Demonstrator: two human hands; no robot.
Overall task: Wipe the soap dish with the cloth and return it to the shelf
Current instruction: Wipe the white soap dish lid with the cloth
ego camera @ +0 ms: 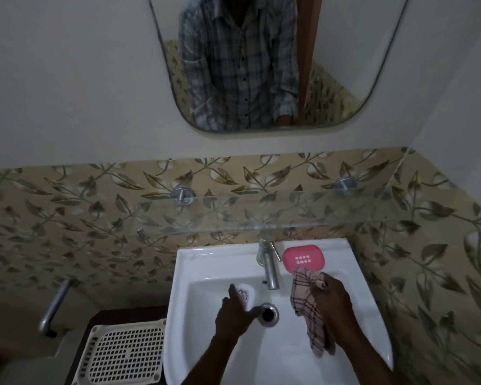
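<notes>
- Fingers (320,284) of your right hand (332,304) are curled tight on the beige dark-checked cloth (306,304), which hangs down into the white ceramic sink (206,262).
- Your left hand (233,315) holds a small white rounded object (247,293) over the basin; you cannot tell what it is.
- Your pink rounded-rectangle plastic soap dish (303,257) lies flat on the sink's back ledge, just right of the steel tap (268,266). Its long axis runs left to right, slotted face up.
- Your cloth's top edge overlaps the dish's near rim.
- Above it hangs the clear glass shelf (261,215).

Pink soap dish (303,258) on sink rim (206,258)
</notes>
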